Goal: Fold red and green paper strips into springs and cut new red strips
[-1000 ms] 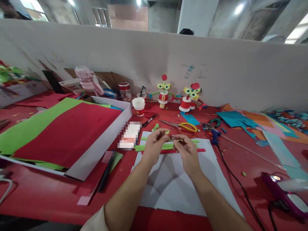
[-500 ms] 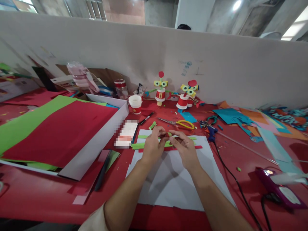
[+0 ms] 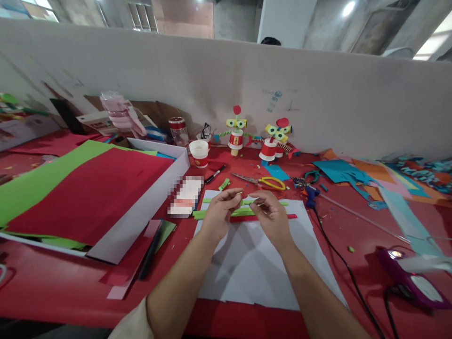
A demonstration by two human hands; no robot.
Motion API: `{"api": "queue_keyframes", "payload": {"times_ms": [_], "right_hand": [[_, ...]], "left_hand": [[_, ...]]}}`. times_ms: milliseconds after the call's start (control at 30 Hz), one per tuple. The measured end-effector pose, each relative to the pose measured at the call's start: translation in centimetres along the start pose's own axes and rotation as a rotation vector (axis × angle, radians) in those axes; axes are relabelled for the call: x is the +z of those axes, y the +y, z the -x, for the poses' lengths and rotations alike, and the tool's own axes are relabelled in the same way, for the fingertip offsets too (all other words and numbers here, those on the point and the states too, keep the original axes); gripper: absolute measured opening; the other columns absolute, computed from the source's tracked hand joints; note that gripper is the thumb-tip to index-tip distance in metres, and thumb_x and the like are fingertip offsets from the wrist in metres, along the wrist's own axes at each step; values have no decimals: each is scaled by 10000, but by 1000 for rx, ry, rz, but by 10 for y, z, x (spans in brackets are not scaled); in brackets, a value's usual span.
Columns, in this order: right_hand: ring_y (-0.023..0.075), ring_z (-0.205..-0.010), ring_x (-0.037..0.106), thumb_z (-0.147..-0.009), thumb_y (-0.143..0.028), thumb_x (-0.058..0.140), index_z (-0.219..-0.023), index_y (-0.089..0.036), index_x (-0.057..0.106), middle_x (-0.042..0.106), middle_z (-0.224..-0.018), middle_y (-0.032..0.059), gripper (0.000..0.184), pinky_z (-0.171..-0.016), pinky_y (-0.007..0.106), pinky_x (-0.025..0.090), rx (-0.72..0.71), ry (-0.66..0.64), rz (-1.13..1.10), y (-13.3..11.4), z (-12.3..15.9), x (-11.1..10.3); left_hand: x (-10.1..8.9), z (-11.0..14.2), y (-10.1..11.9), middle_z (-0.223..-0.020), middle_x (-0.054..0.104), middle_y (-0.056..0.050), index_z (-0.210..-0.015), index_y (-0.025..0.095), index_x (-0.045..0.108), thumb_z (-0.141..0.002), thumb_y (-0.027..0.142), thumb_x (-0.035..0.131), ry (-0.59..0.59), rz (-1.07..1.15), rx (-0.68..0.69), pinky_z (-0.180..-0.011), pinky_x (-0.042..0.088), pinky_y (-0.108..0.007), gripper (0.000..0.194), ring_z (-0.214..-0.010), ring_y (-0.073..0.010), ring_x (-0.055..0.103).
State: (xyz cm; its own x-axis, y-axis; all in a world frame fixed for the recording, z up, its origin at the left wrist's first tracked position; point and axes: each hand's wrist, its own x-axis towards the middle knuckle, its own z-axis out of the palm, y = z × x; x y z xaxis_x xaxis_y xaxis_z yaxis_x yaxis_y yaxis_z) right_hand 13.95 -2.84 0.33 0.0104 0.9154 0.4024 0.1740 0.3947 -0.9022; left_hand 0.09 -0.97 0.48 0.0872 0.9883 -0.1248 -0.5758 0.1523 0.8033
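Observation:
Over a white sheet [image 3: 247, 268], my left hand [image 3: 221, 212] pinches a small folded red paper strip [image 3: 244, 194] between thumb and fingertips; a little green shows beside it. Close by on the right, my right hand [image 3: 271, 214] has its fingers bent and drawn together near the strip. Whether a strip end sits between them is hidden. Below the hands, green paper strips [image 3: 201, 214] and a red paper strip [image 3: 291, 216] lie across the sheet's far part. A short pleated green piece [image 3: 224, 184] rests just beyond.
Yellow-handled scissors [image 3: 271, 183] and a blue glue gun [image 3: 311, 195] with its cord lie behind the sheet. Paper-cup figures [image 3: 236, 140] stand by the partition. At left are a phone [image 3: 187, 195], a cutter knife [image 3: 151, 252] and a white box [image 3: 141, 221] of coloured sheets.
My hands have drawn slightly apart at the fingertips. My left hand has turned and keeps the folded red piece; my right fingers have shifted off it a little.

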Motion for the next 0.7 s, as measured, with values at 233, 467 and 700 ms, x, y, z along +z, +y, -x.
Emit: {"api": "queue_keyframes", "payload": {"times_ms": [233, 467, 700], "right_hand": [[183, -875, 600, -810, -149, 600, -917, -309, 711, 596, -969, 38, 223, -789, 351, 499, -293, -50, 254, -2, -1, -3], [182, -879, 595, -834, -181, 571, -941, -278, 696, 603, -960, 47, 191, -761, 321, 496, -242, -9, 227, -7, 1, -4], [187, -918, 617, -774, -319, 658, -993, -249, 687, 645, -1034, 50, 231, -785, 316, 511, 154, -70, -32, 4, -6, -6]], "left_hand": [[0, 0, 3, -696, 652, -12, -768, 138, 702, -619, 83, 727, 22, 154, -243, -592, 494, -195, 160, -594, -79, 586], [1, 1, 2, -723, 673, -22, -836, 132, 719, -605, 170, 774, -29, 2, -77, -676, 485, -234, 240, -642, -94, 591], [0, 1, -6, -764, 653, 0, -920, 168, 633, -673, 160, 656, -70, -628, 331, -679, 482, -258, 249, -708, -132, 614]]}}
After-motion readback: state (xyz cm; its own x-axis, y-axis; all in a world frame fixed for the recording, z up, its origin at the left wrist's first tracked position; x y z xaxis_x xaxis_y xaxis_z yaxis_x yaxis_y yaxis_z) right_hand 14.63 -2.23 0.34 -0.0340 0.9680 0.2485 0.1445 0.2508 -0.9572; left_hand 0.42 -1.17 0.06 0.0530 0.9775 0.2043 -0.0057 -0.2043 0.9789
